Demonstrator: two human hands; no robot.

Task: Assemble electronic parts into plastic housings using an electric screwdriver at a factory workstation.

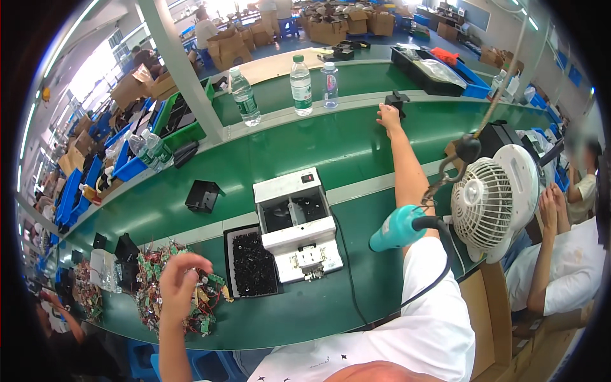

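My right hand is stretched far across the green bench, its fingers closed on a black plastic housing at the raised ledge. Part of that grip is hidden. Nearer to me, my left hand hovers with bent, parted fingers and nothing visible in it. Beneath it lies a heap of small circuit boards with wires. A white screw-feeder machine stands between my arms, beside a black tray of small dark parts. In front of my right arm hangs a teal electric screwdriver.
A white fan stands right of my arm, near another person. Three bottles line the ledge, including a green-capped bottle. An open black box lies on the bench. Blue bins stand beyond; a cable runs past the machine.
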